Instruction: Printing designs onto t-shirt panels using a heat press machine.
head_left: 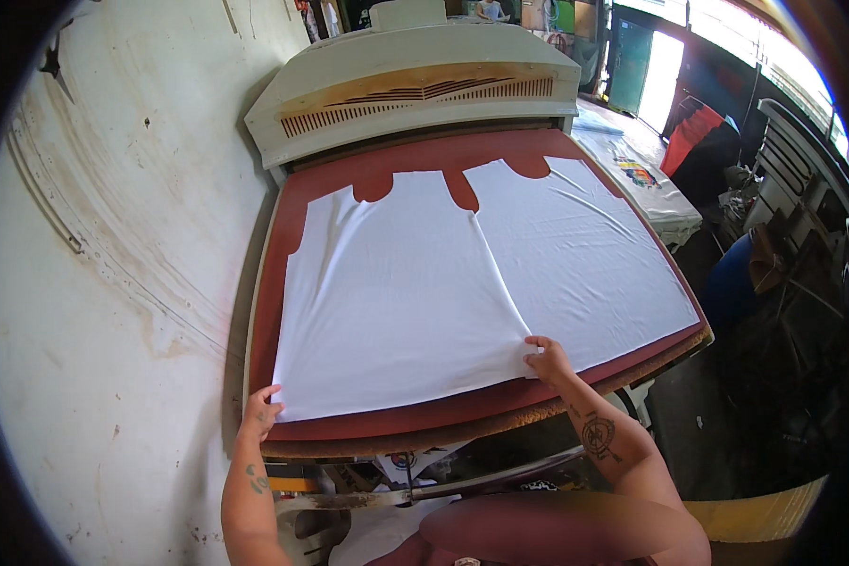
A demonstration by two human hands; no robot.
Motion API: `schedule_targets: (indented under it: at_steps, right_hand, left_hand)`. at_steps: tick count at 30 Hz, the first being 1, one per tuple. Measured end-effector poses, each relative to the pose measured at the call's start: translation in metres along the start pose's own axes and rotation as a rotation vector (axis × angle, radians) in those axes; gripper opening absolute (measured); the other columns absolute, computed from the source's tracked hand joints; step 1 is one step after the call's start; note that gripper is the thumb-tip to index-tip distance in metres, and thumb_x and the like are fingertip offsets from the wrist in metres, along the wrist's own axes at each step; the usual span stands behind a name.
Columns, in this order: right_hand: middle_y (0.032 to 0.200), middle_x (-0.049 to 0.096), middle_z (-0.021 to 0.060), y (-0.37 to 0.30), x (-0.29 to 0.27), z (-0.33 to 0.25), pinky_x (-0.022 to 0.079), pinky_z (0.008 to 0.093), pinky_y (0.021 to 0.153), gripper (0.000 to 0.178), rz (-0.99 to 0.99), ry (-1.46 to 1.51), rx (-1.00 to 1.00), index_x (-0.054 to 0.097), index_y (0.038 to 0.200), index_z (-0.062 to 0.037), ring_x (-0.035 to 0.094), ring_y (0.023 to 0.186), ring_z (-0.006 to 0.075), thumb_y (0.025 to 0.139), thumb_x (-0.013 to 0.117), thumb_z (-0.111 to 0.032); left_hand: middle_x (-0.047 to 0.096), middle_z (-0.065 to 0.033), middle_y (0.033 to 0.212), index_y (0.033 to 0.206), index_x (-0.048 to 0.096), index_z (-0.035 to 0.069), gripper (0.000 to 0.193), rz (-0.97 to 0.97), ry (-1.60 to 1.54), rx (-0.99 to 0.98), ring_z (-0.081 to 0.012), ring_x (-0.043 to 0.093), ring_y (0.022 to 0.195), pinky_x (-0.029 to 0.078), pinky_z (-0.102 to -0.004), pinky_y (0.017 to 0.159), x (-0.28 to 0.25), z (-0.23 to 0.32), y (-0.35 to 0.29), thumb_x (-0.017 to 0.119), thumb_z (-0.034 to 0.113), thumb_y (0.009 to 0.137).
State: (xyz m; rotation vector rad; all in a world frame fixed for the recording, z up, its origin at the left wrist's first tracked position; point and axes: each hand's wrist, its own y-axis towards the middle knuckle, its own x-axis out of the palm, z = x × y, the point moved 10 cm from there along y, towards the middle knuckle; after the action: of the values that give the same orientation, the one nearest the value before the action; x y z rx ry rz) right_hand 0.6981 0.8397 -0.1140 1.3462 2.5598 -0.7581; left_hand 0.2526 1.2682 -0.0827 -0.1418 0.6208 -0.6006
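Two white fabric panels, cut like sleeveless shirt pieces, lie side by side on the dark red bed [368, 426] of a large press. My left hand [259, 413] pinches the near left corner of the left fabric panel [401, 302]. At that panel's near right corner, my right hand [549, 360] grips the edge between thumb and fingers. The cloth looks drawn fairly flat between both hands, with creases running up its left side. Its right edge meets or slightly overlaps the right fabric panel [590, 259], which has fine wrinkles.
Behind the bed rises the press's pale slotted housing [424, 71]. A stained white wall [113, 283] stands close on the left. To the right, a table [670, 212] carries printed white cloth. A metal bar [500, 481] runs below the bed's front edge.
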Motion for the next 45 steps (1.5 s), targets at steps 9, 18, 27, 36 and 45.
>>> schedule_targets:
  at_steps: [9,18,27,36,45]
  right_hand:
    - [0.080,0.059,0.0068,0.004,-0.015,0.032,0.046,0.0277,0.061,0.037,0.108,-0.210,-0.236,0.059,0.111,-0.0020,0.056,0.068,0.0144,0.074,0.064,-0.003]
    - [0.094,0.060,0.0060,-0.086,-0.016,0.001,0.047,0.0268,0.072,0.031,-0.123,-0.101,-0.198,0.059,0.108,-0.0027,0.057,0.079,0.0113,0.079,0.065,-0.011]
    - [0.099,0.063,0.0047,-0.212,0.139,0.224,0.047,0.0302,0.081,0.029,-1.272,-0.292,-0.109,0.062,0.105,-0.0089,0.059,0.091,0.0158,0.080,0.066,-0.024]
    - [0.077,0.064,0.0094,0.005,0.215,0.424,0.047,0.0337,0.064,0.024,0.065,-0.085,0.136,0.061,0.099,-0.0037,0.060,0.069,0.0196,0.079,0.064,-0.017]
    - [0.076,0.063,0.0092,-0.004,0.260,0.432,0.046,0.0334,0.063,0.023,-0.020,0.011,0.197,0.061,0.098,-0.0040,0.059,0.067,0.0193,0.079,0.064,-0.017]
  left_hand:
    - [0.059,-0.0169,0.111,0.110,0.063,0.004,0.041,0.073,0.418,0.159,-0.0302,0.055,0.107,0.041,-0.0344,0.094,0.009,-0.010,-0.022,0.068,0.007,0.069]
    - [0.058,-0.0125,0.104,0.109,0.058,0.001,0.032,0.453,0.355,0.193,-0.0234,0.057,0.095,0.046,-0.0338,0.083,0.001,-0.056,-0.092,0.064,0.010,0.079]
    - [0.062,-0.0009,0.081,0.102,0.061,0.007,0.026,0.124,0.150,-0.398,-0.0113,0.054,0.072,0.045,-0.0257,0.066,0.226,-0.211,-0.338,0.058,0.002,0.077]
    - [0.063,-0.0062,0.092,0.110,0.058,0.002,0.029,-0.321,0.088,-0.593,-0.0134,0.058,0.076,0.048,-0.0276,0.070,0.389,-0.228,-0.458,0.061,0.016,0.085]
    - [0.062,-0.0042,0.093,0.110,0.056,-0.001,0.030,0.065,-0.103,-0.701,-0.0107,0.055,0.076,0.045,-0.0244,0.073,0.336,-0.251,-0.452,0.062,0.015,0.085]
